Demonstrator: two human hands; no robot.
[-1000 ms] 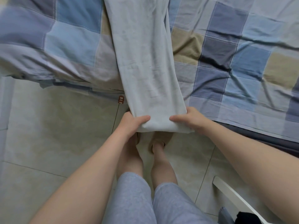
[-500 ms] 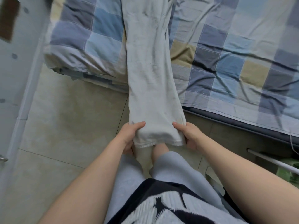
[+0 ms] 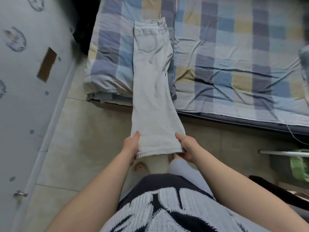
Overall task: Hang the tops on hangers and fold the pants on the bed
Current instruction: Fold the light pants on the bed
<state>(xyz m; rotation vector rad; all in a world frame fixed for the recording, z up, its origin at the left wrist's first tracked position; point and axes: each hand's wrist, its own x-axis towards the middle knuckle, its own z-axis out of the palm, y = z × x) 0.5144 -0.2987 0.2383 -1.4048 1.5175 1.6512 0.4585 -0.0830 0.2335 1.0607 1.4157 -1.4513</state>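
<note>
Pale grey pants (image 3: 153, 91) lie folded lengthwise, legs together, with the waistband and a back pocket up on the bed (image 3: 234, 67) and the legs stretched out over its edge. My left hand (image 3: 132, 144) grips the left corner of the hem, thumb on top. The right corner of the hem is pinched by my right hand (image 3: 186, 145). The leg ends hang in the air above the tiled floor, held taut between both hands.
A checked blue, grey and yellow quilt covers the bed. A pale wardrobe door (image 3: 28, 97) with a small metal knob (image 3: 20, 193) stands at the left. At the right are a white rail (image 3: 284, 153), a green cloth (image 3: 299, 166) and a dark chair edge (image 3: 275, 190).
I have stepped back from the bed and the view has lifted, so the whole length of the pants up to the waistband shows. Both hands keep their hold on the hem.
</note>
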